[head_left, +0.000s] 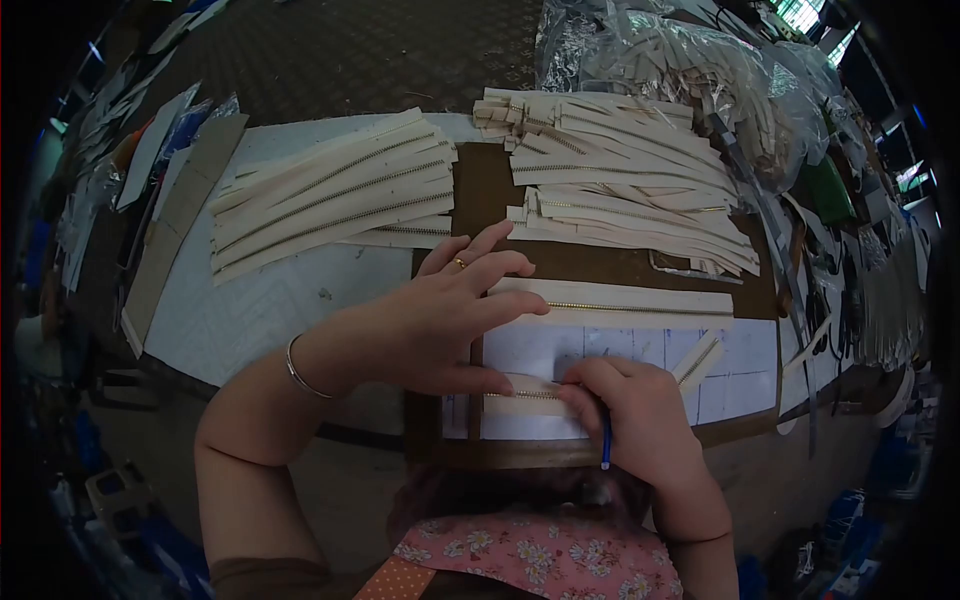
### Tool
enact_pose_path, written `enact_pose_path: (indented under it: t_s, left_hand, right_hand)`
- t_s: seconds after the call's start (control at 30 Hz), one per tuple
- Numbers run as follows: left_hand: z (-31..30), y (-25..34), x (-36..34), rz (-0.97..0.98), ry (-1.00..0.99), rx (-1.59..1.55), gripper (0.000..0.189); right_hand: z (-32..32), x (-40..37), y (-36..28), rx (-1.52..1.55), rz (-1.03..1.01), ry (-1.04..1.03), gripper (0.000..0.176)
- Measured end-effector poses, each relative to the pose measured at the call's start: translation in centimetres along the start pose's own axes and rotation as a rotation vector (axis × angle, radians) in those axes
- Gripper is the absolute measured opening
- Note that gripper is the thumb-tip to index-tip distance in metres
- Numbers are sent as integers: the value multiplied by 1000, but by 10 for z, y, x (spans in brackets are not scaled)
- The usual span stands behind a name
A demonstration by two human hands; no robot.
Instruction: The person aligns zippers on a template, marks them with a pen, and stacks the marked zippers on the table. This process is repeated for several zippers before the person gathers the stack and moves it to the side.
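My left hand (450, 310) is spread open, its thumb resting on the left end of a cream zipper strip (533, 395) with metal teeth. That strip lies across a white lined sheet (735, 372) on a brown board. My right hand (635, 410) is closed around a blue pen (606, 445), with the fingertips at the strip; the pen's tip is hidden. Another zipper strip (650, 304) lies just above, close to my left fingertips. The right end of the lower strip (700, 360) shows slanting upward beyond my right hand.
Cream zipper strips lie in a fanned stack (335, 195) at left and a looser pile (630, 170) at right. A clear plastic bag (690, 65) of strips stands behind. A long metal strip (770, 240) runs along the right side, and cardboard (185, 225) lies at left.
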State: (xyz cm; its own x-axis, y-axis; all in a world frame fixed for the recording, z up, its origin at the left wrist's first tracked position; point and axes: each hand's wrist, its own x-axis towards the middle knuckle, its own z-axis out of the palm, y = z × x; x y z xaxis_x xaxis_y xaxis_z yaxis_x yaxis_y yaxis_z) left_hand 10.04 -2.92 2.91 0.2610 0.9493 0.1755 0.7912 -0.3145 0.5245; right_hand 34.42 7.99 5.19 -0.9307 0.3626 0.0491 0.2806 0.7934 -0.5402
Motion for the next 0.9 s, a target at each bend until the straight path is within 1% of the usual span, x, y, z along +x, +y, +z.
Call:
enact_pose_path:
  t_s: [0.03,0.1,0.33,0.4,0.43,0.5,0.53,0.6,0.63,0.7,0.73,0.8,0.9]
  left_hand:
    - [-1,1,0,1,-1,-3,65]
    - [-2,2,-1,-15,-66,39,72]
    - [1,6,-3,-86,-111,61,78]
    - [1,8,-4,-147,-146,80,80]
    - [1,9,-4,-140,-145,75,80]
    - [1,11,-4,-182,-162,86,82]
    - [1,12,-4,-173,-161,78,82]
    - [0,13,-4,-209,-159,78,82]
    - [-1,14,-4,-194,-159,70,82]
    - [-1,15,-3,-238,-178,91,83]
    - [-2,17,-2,-217,-181,84,83]
    - [-4,19,-1,-261,-193,115,84]
    - [-6,20,-1,-257,-184,105,86]
  right_hand:
    - [0,0,0,0,3,-1,15]
    - [1,0,0,-7,-9,-12,16]
    - [-3,-1,2,-37,-26,10,18]
    - [-7,-5,8,-52,-44,87,19]
    - [-10,-8,12,-57,-37,87,19]
    - [-21,-17,26,-110,12,192,19]
    - [-26,-22,33,-118,21,190,19]
    - [-38,-34,47,-139,228,294,19]
    - [-40,-41,60,-149,260,341,19]
    - [-37,-50,77,-159,292,373,19]
    - [-38,-54,83,-157,310,405,20]
    - [-36,-56,81,-163,319,413,20]
    - [-33,-55,79,-175,316,433,21]
